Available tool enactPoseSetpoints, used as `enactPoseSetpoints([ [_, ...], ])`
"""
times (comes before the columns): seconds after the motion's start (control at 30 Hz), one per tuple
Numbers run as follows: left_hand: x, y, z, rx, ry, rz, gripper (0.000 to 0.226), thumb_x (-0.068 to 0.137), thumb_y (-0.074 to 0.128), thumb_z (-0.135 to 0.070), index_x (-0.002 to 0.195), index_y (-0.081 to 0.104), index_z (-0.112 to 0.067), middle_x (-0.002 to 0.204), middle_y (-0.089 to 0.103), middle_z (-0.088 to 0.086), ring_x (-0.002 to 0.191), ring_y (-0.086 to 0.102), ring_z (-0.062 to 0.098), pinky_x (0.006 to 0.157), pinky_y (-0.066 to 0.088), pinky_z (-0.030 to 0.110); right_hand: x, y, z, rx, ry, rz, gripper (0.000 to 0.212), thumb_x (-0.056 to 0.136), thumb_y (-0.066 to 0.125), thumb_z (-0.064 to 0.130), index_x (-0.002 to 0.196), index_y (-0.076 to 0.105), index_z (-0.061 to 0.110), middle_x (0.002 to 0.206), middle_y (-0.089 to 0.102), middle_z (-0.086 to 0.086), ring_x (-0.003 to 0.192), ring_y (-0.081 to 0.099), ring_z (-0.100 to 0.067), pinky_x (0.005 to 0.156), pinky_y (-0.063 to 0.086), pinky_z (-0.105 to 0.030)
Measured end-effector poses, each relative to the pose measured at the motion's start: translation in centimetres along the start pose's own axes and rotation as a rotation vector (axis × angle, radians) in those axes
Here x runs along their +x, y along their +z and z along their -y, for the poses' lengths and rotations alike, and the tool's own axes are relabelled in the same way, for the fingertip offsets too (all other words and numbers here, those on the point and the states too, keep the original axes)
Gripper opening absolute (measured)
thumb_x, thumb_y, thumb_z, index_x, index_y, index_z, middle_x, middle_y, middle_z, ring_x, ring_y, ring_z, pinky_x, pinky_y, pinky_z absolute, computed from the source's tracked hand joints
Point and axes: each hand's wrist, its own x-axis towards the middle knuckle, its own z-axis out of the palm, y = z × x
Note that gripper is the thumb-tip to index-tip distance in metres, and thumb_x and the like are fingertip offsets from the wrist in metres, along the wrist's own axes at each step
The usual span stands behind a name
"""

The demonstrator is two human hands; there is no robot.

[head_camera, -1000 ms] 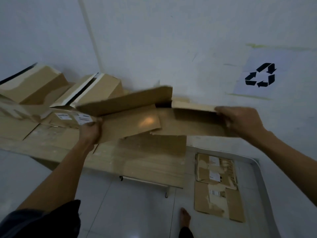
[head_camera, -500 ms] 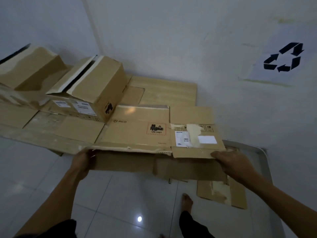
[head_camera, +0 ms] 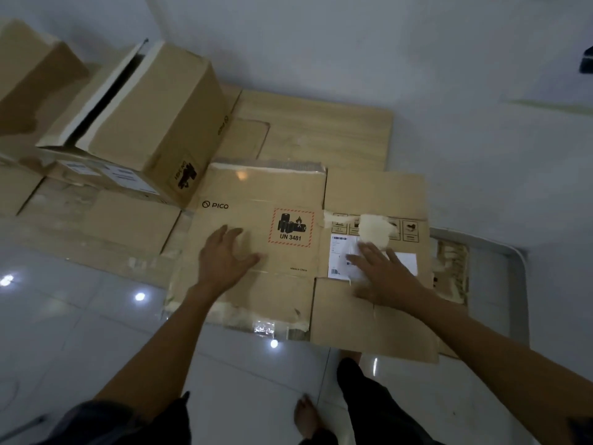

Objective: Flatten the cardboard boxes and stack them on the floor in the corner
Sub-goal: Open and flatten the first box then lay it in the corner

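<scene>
Flattened brown cardboard box (head_camera: 256,220), printed with PICO and a red UN 3481 battery label, lies on the white tiled floor (head_camera: 80,332) in the corner, covering another flat brown cardboard sheet (head_camera: 452,268) at its right edge. Both palms rest on it, fingers spread wide and gripping nothing: left hand (head_camera: 224,261) beside the battery label, right hand (head_camera: 385,274) over the white shipping label (head_camera: 340,258). An unflattened brown cardboard box (head_camera: 154,123) stands just beside it, up left.

The wooden table (head_camera: 337,130) carries an unflattened box (head_camera: 154,114) beside flattened cardboard (head_camera: 256,226).
</scene>
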Motion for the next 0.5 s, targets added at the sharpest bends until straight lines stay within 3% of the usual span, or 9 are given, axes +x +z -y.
enactPoseSetpoints([
  [0.17, 1.8, 3.8, -2.5, 0.176, 0.096, 0.088, 0.098, 0.069, 0.034, -0.085, 0.148, 0.02, -0.028, 0.161, 0.001, 0.011, 0.148, -0.003, 0.03, 0.113, 0.004, 0.059, 5.3, 1.2, 0.6, -0.024, -0.068, -0.109, 0.092, 0.075, 0.026, 0.078, 0.149, 0.016, 0.024, 0.159, 0.002, -0.013, 0.146, -0.004, -0.03, 0.113, -0.004, -0.055],
  [0.27, 1.6, 6.2, -1.9, 0.235, 0.113, 0.111, 0.1, 0.07, 0.024, -0.087, 0.151, -0.002, -0.033, 0.159, -0.018, 0.009, 0.145, -0.021, 0.027, 0.112, -0.009, 0.062, 6.2, 2.7, 0.6, -0.03, -0.092, -0.184, 0.089, 0.079, 0.025, 0.078, 0.149, 0.018, 0.024, 0.158, 0.007, -0.015, 0.146, 0.0, -0.031, 0.113, -0.003, -0.06],
  [0.4, 1.8, 7.0, -1.2, 0.285, 0.121, 0.094, 0.098, 0.072, 0.019, -0.086, 0.149, -0.014, -0.035, 0.157, -0.026, 0.006, 0.143, -0.028, 0.025, 0.111, -0.016, 0.059, 6.6, 3.3, 0.4, -0.054, -0.113, -0.238, 0.086, 0.081, 0.027, 0.077, 0.149, 0.018, 0.025, 0.158, 0.007, -0.013, 0.146, 0.002, -0.032, 0.112, 0.002, -0.061],
  [0.5, 1.8, 6.3, -1.2, 0.268, 0.12, 0.154, 0.099, 0.071, 0.018, -0.087, 0.148, -0.017, -0.036, 0.156, -0.028, 0.005, 0.142, -0.031, 0.023, 0.111, -0.016, 0.059, 6.5, 3.0, 0.9, -0.018, -0.092, -0.23, 0.087, 0.079, 0.029, 0.077, 0.147, 0.028, 0.022, 0.156, 0.018, -0.017, 0.145, 0.011, -0.034, 0.112, 0.005, -0.062],
])
